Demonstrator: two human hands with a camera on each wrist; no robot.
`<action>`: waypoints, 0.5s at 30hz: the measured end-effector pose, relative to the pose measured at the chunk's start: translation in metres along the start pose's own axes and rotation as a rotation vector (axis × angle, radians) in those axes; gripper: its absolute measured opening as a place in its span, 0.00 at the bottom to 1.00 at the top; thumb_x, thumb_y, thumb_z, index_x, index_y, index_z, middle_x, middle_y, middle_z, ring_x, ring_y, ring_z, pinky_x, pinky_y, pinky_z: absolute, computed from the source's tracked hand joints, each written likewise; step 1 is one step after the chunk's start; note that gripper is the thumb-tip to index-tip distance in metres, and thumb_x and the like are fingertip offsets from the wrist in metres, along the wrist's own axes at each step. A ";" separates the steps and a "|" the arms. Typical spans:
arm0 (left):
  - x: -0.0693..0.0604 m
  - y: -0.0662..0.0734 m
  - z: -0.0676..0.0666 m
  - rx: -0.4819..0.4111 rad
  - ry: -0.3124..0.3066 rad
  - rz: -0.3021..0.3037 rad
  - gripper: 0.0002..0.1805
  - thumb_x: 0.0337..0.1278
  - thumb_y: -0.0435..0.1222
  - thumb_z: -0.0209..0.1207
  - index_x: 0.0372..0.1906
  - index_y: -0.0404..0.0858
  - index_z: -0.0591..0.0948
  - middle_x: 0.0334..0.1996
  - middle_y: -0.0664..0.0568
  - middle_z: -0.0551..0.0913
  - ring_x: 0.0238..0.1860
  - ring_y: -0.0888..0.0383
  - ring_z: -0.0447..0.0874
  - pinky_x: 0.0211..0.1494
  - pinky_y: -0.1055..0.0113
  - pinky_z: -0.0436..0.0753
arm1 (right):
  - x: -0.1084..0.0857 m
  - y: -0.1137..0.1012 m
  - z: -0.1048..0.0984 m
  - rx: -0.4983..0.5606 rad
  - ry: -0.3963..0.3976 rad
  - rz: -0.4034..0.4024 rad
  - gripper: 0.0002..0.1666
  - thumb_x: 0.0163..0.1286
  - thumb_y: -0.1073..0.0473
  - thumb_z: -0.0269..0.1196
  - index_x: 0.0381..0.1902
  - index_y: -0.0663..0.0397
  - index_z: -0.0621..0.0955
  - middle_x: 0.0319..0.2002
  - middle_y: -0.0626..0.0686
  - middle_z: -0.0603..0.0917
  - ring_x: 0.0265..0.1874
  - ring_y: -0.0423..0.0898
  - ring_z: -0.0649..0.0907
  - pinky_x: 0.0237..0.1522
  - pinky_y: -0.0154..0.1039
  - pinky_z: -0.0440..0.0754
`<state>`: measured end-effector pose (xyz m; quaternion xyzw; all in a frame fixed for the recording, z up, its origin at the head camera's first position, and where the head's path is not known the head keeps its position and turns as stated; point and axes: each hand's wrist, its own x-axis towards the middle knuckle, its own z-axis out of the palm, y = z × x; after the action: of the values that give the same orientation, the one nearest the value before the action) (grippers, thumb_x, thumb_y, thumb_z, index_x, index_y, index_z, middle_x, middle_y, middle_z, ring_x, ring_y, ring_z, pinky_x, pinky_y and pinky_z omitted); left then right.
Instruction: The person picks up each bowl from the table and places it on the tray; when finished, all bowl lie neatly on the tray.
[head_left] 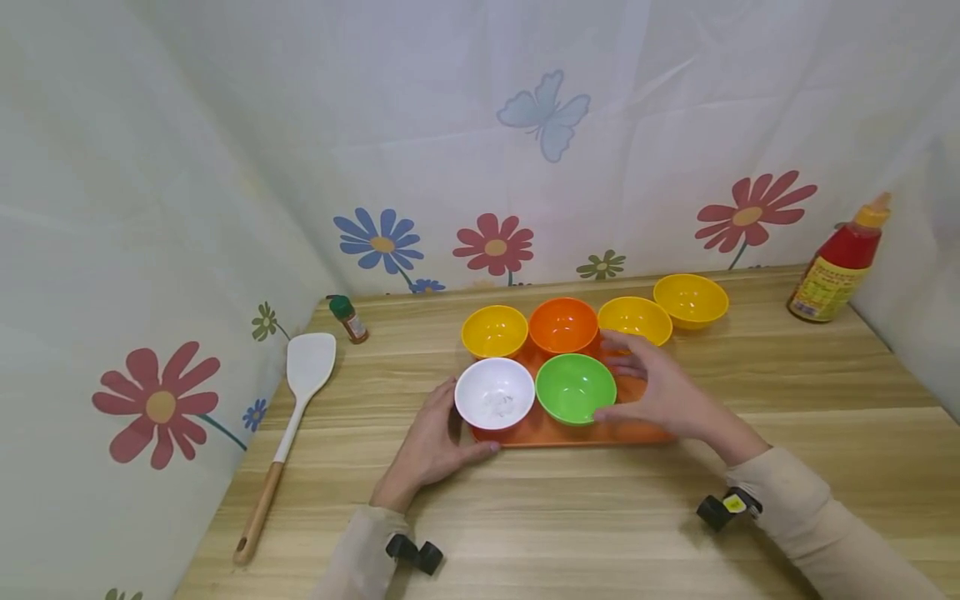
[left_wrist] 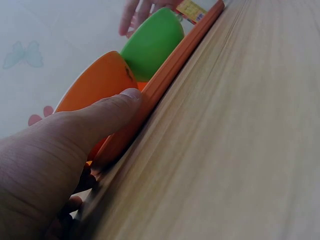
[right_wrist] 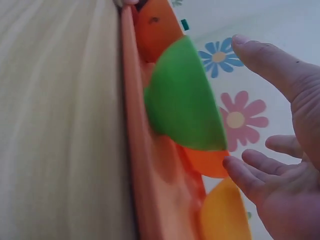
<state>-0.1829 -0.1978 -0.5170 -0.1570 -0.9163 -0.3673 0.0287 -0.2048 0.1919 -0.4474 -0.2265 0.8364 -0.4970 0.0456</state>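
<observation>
My left hand (head_left: 432,442) grips the front left corner of the orange tray (head_left: 585,434), its thumb (left_wrist: 112,112) along the front rim. Right beside it on the tray sits a bowl that is white inside and orange outside (head_left: 495,394). The green bowl (head_left: 576,389) stands to its right. My right hand (head_left: 651,390) hovers near the green bowl's right side, thumb and fingers spread and holding nothing; in the right wrist view they look apart from the bowl. Behind are a yellow bowl (head_left: 495,332), an orange bowl (head_left: 564,326) and another yellow bowl (head_left: 634,319), partly behind my right fingers.
One more yellow bowl (head_left: 691,302) stands at the back right. A red sauce bottle (head_left: 838,265) is by the right wall. On the left lie a white spatula with a wooden handle (head_left: 292,425) and a small green-capped bottle (head_left: 349,319). Flowered cloth (head_left: 420,150) surrounds the wooden table.
</observation>
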 end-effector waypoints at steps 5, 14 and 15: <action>0.000 0.001 0.000 0.009 -0.014 -0.017 0.66 0.45 0.68 0.82 0.88 0.50 0.65 0.83 0.55 0.70 0.84 0.49 0.66 0.87 0.41 0.67 | -0.001 -0.013 -0.020 0.011 0.061 -0.012 0.63 0.61 0.55 0.88 0.86 0.54 0.65 0.78 0.63 0.73 0.75 0.65 0.79 0.78 0.58 0.77; -0.001 0.003 -0.001 0.006 -0.012 -0.024 0.67 0.45 0.69 0.82 0.88 0.49 0.65 0.84 0.53 0.70 0.85 0.47 0.66 0.87 0.40 0.67 | -0.003 -0.016 -0.060 0.004 0.260 -0.121 0.60 0.65 0.69 0.82 0.88 0.49 0.64 0.79 0.56 0.73 0.75 0.53 0.75 0.70 0.19 0.73; -0.001 0.003 -0.001 0.008 -0.014 -0.028 0.67 0.45 0.69 0.82 0.88 0.49 0.65 0.84 0.53 0.70 0.85 0.47 0.65 0.87 0.40 0.67 | -0.003 -0.014 -0.064 0.000 0.287 -0.129 0.60 0.64 0.71 0.81 0.88 0.49 0.64 0.79 0.56 0.73 0.75 0.50 0.75 0.71 0.20 0.73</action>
<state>-0.1810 -0.1969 -0.5142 -0.1468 -0.9200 -0.3631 0.0177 -0.2170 0.2398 -0.4038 -0.2062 0.8181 -0.5261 -0.1063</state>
